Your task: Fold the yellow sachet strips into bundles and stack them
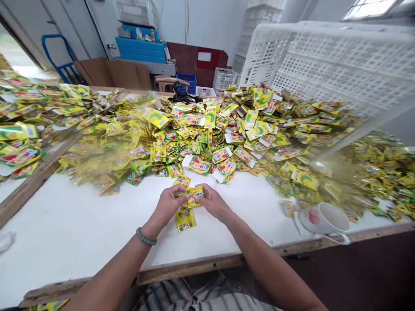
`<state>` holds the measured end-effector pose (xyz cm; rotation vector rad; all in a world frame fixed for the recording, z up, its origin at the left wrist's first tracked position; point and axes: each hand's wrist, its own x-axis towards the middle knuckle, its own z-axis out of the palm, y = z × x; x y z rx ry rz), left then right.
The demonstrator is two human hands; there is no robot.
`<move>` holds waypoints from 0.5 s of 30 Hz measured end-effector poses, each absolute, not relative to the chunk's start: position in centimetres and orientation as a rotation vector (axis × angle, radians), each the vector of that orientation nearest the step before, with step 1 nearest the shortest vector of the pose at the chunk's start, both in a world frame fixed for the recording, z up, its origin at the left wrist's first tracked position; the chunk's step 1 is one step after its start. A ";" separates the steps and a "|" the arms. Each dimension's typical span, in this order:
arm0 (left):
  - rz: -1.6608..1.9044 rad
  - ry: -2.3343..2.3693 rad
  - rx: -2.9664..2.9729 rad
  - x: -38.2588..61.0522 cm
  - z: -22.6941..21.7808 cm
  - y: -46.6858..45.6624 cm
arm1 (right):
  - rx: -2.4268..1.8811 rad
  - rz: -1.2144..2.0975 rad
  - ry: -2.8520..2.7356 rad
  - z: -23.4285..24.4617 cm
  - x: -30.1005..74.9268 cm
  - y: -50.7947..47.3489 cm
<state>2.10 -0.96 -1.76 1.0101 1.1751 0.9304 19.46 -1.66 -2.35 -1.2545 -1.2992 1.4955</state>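
Note:
My left hand (170, 202) and my right hand (212, 202) are close together over the white table, both closed on one small yellow printed sachet (196, 194). Thumbs and fingertips pinch its two sides. Below the hands, another yellow sachet (186, 221) lies on the table, its upper part partly covered. Just past the fingers, one more sachet (181, 180) lies at the near edge of a large heap. Flat yellow card packets with white flaps, such as this packet (196, 165), lie on the heap in front of my hands.
Heaped sachets and packets (207, 129) stretch across the table's far side. At the right, a tilted white basket (324, 60) stands over the heap, and a white mug (324, 218) sits near the front edge. A wooden strip (42, 172) runs along the left.

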 end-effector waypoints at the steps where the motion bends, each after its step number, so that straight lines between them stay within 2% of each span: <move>1: 0.933 1.171 1.029 2.5 -1.6 -0.5 | -1.235 1.574 -1.263 -1.9 19.8 -1.5; 5: 0.894 1.118 1.136 4.3 -0.5 1.7 | -1.192 1.772 -1.188 -0.5 21.5 -0.2; 8: 0.896 1.245 1.216 5.4 0.1 3.7 | -1.219 1.520 -1.135 -0.7 22.8 1.1; 11: 0.814 1.479 1.054 6.4 -0.5 5.6 | -1.242 1.255 -1.002 -1.7 24.1 2.3; 15: 0.838 1.508 0.902 8.0 -2.6 7.7 | -1.220 1.138 -0.964 -2.6 24.8 2.8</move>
